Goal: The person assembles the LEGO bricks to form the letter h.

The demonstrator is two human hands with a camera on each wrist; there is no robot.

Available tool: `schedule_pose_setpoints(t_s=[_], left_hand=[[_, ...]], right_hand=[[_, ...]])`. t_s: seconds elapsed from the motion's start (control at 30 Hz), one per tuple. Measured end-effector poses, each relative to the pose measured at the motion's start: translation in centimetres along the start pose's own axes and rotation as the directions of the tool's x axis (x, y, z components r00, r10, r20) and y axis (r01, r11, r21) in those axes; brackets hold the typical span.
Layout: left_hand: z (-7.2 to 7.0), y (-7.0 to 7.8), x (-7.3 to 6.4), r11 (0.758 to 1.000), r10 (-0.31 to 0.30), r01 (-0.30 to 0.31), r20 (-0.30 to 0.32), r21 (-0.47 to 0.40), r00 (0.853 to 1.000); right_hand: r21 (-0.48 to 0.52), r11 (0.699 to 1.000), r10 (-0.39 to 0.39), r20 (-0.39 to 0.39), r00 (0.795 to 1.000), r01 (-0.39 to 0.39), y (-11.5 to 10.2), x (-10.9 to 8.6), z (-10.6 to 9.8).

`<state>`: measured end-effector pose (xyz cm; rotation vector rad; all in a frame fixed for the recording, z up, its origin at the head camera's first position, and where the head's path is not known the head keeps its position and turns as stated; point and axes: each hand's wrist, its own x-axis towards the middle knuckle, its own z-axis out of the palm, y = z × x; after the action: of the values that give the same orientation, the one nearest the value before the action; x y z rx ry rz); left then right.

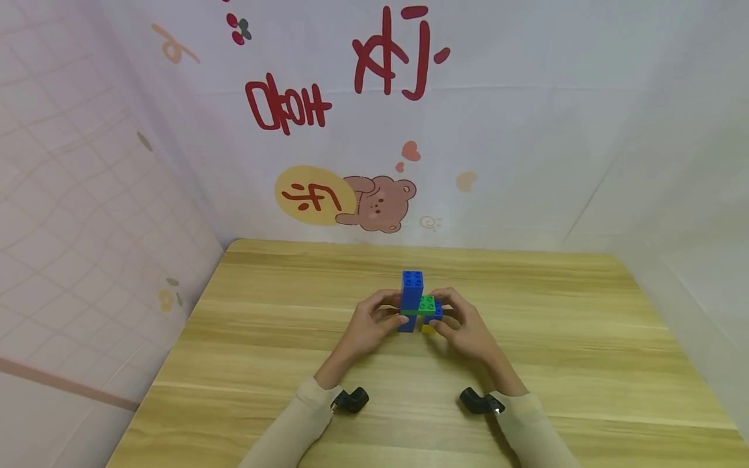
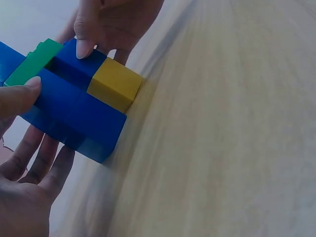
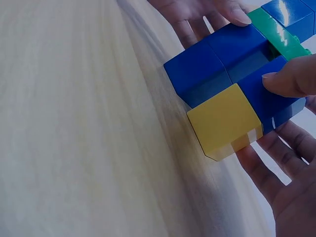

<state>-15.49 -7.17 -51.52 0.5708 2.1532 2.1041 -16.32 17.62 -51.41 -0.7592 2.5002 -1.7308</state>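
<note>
Both hands hold a small structure of toy building bricks at the middle of the table. My left hand (image 1: 365, 328) grips its left column of blue bricks (image 2: 79, 106), thumb on the near face close to a flat green brick (image 1: 428, 303). Above the green piece rises another blue section (image 1: 412, 296). On the other side my right hand (image 1: 468, 328) pinches a blue brick (image 3: 259, 91), thumb in front and fingers behind. Below that one is a yellow brick (image 3: 224, 123), its lower end close over the tabletop. The green brick bridges the two columns, which stand side by side with a narrow gap.
The wood-grain table (image 1: 281, 273) ends at a pale cloth wall (image 1: 526, 162) with a printed bear (image 1: 383, 205) and red characters. More cloth hangs at the left and right. A black device (image 1: 353, 400) sits at the left cuff, another black device (image 1: 476, 401) at the right.
</note>
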Motion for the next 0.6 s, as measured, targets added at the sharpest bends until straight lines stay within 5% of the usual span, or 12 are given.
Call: schedule_pose_setpoints(t_s=[0.6], left_hand=[[-0.28,0.59,-0.04,0.999,-0.044,0.044,-0.040,0.015,0.998]], right_hand=[[0.072,0.991,0.110,0.005,0.994,-0.110,-0.35,-0.01,-0.02]])
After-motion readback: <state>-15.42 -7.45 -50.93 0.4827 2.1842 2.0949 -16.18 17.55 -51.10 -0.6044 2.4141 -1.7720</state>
